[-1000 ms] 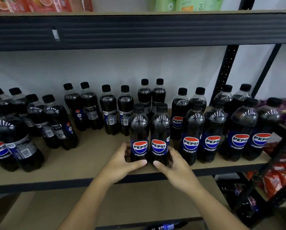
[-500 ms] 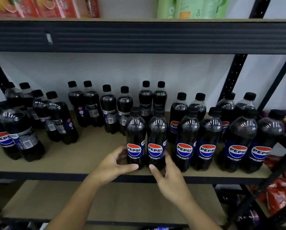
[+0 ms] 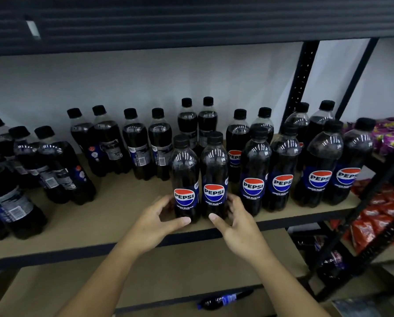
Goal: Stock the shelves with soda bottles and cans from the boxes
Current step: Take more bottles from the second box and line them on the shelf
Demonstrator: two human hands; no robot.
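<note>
Cupping two cola bottles at the front of the middle shelf (image 3: 122,202), I hold one in each hand. My left hand (image 3: 154,221) curls round the base of the left bottle (image 3: 185,179), thumb across its front. My right hand (image 3: 239,227) wraps the base of the right bottle (image 3: 214,177) the same way. Both bottles stand upright with labels forward, touching each other. They sit close to the shelf's front edge, just beside the neighbouring bottle (image 3: 254,172) on the right.

Hazards, as I judge them:
- **Tipping.** Both grips are low, so the tall bottles could lean if I push or twist from the base. A lean backward would strike the back row (image 3: 187,120). A lean forward would carry a bottle off the edge.
- **Knock-on falls.** Sliding the pair right too briskly could bump the neighbouring bottle and topple others in that tightly packed line.
- **Slipping.** The plastic looks smooth and glossy, so a loose hold may let a bottle turn and hide its label.
- **Edge placement.** Left this near the front, the pair could be caught as I pull my hands back. One fallen bottle (image 3: 223,299) already lies on its side on the lower shelf (image 3: 168,275).
</note>
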